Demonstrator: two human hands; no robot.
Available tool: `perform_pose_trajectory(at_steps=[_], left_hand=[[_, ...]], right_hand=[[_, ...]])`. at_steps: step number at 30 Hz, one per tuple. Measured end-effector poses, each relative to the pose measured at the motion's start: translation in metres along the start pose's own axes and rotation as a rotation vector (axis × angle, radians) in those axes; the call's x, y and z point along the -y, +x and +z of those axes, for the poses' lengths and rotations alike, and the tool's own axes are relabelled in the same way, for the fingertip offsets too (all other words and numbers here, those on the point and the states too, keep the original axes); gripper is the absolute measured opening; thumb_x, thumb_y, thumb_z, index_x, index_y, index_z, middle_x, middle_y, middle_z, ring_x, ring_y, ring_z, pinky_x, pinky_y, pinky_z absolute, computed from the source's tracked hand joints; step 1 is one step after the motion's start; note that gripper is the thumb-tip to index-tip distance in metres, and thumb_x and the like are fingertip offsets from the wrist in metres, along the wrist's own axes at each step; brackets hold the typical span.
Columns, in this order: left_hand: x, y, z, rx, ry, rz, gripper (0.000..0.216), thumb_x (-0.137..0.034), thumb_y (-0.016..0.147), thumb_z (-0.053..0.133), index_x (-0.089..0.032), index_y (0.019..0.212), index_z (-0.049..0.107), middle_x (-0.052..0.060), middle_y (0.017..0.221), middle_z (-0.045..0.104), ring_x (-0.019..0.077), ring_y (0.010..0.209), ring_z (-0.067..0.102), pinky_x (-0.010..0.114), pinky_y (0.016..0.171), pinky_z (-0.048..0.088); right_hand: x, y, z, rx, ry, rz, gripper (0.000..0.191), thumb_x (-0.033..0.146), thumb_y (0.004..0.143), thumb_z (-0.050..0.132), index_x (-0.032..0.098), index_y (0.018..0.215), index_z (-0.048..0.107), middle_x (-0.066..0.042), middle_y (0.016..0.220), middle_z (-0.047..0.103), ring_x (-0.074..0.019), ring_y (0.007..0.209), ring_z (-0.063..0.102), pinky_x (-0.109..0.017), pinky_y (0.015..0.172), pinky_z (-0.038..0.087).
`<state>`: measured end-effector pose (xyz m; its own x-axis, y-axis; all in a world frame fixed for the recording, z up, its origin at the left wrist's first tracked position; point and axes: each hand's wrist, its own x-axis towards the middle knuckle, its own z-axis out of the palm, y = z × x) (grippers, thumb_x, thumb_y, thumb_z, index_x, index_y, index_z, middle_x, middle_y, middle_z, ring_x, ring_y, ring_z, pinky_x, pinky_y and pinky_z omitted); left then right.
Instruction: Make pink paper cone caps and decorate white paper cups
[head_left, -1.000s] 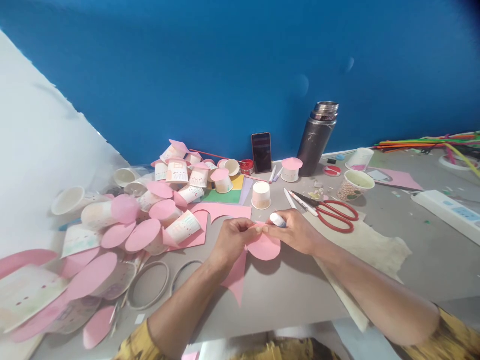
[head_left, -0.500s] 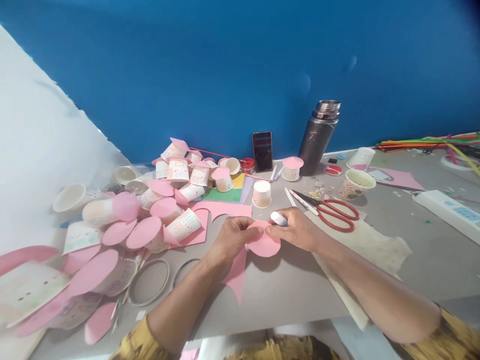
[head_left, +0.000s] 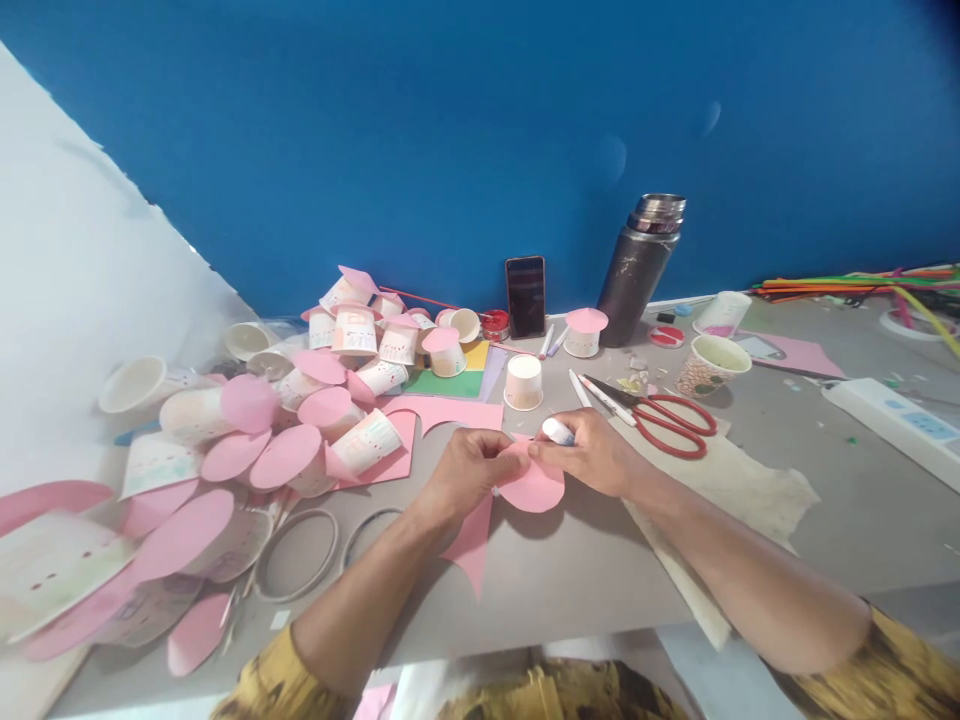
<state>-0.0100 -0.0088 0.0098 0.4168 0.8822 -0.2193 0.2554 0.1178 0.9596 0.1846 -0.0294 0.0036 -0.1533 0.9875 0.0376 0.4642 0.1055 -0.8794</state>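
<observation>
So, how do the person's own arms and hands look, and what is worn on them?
The left hand and the right hand are bare: no gloves, and no ring, watch or bracelet shows. The left forearm and right forearm are uncovered too. Near each elbow begins a mustard-yellow sleeve with a dark pattern: the left sleeve and the right sleeve.

We see two sleeves at the bottom edge of the view, both of a mustard-yellow cloth printed with darker brown blotches. The left sleeve (head_left: 274, 680) ends near the elbow in a loose, rumpled hem; the right sleeve (head_left: 904, 665) ends likewise and shows more of the print. From the hems the left forearm (head_left: 375, 590) and the right forearm (head_left: 742, 575) are bare down to the left grip (head_left: 469, 470) and the right grip (head_left: 592, 455). Between the arms we make out more yellow patterned cloth (head_left: 555, 695), blurred
</observation>
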Motion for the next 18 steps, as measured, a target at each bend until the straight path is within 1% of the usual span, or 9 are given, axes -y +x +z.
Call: perform_pose_trajectory(at_steps=[2,3,6,8,11,15,18], left_hand=[[-0.0016,-0.0008,0.0002,0.038,0.017,-0.015,0.024,-0.036,0.071,0.072,-0.016,0.062,0.063,-0.004,0.059,0.041,0.0094,0.059,0.031,0.025,0.054,0.02],[-0.0021,-0.001,0.0001,0.056,0.027,-0.02,0.024,-0.036,0.071,0.071,-0.016,0.061,0.061,-0.004,0.059,0.04,0.0094,0.059,0.031,0.025,0.054,0.02],[-0.0023,-0.0012,-0.0008,0.081,0.092,-0.005,0.03,-0.032,0.07,0.069,-0.018,0.055,0.047,-0.005,0.058,0.031,0.0091,0.058,0.026,0.026,0.053,0.016],[-0.0018,-0.001,-0.001,0.058,0.154,0.018,0.029,-0.03,0.07,0.066,-0.019,0.055,0.043,-0.005,0.058,0.029,0.0091,0.057,0.025,0.026,0.052,0.015],[-0.0013,-0.0008,-0.0005,0.005,0.214,0.039,0.028,-0.029,0.07,0.063,-0.02,0.054,0.042,-0.005,0.058,0.029,0.0092,0.057,0.026,0.026,0.052,0.015],[-0.0006,-0.0004,-0.0002,0.02,0.189,0.049,0.029,-0.032,0.071,0.064,-0.02,0.054,0.043,-0.004,0.057,0.033,0.0093,0.056,0.028,0.026,0.051,0.017],[-0.0006,-0.0005,-0.0002,-0.017,0.199,0.055,0.039,-0.031,0.07,0.066,-0.021,0.049,0.034,-0.005,0.054,0.027,0.0085,0.054,0.025,0.026,0.05,0.016]], right_hand=[[-0.0007,-0.0004,0.0005,-0.02,-0.019,-0.018,0.028,0.037,0.08,0.062,0.019,0.062,0.052,0.005,0.059,0.038,-0.0117,0.06,0.035,-0.027,0.054,0.027],[-0.0008,-0.0007,0.0009,-0.027,-0.027,-0.025,0.027,0.037,0.08,0.062,0.019,0.062,0.053,0.005,0.058,0.039,-0.0117,0.059,0.036,-0.027,0.054,0.027],[-0.0008,-0.002,0.0036,-0.045,-0.06,-0.045,0.028,0.038,0.081,0.061,0.019,0.061,0.053,0.004,0.058,0.042,-0.012,0.058,0.037,-0.028,0.054,0.027],[-0.0011,-0.0026,0.0059,-0.066,-0.085,-0.056,0.029,0.038,0.08,0.06,0.02,0.06,0.052,0.004,0.057,0.043,-0.0122,0.058,0.039,-0.028,0.054,0.027],[-0.0023,-0.0028,0.0082,-0.103,-0.119,-0.074,0.029,0.04,0.081,0.059,0.02,0.061,0.052,0.003,0.057,0.046,-0.0129,0.058,0.041,-0.028,0.055,0.028],[-0.0043,-0.0025,0.0077,-0.141,-0.162,-0.099,0.029,0.042,0.083,0.058,0.02,0.063,0.055,0.002,0.059,0.051,-0.0138,0.058,0.044,-0.028,0.055,0.029],[-0.0048,-0.0031,0.007,-0.142,-0.174,-0.105,0.03,0.042,0.083,0.06,0.02,0.063,0.056,0.002,0.058,0.052,-0.0136,0.057,0.044,-0.028,0.055,0.03]])
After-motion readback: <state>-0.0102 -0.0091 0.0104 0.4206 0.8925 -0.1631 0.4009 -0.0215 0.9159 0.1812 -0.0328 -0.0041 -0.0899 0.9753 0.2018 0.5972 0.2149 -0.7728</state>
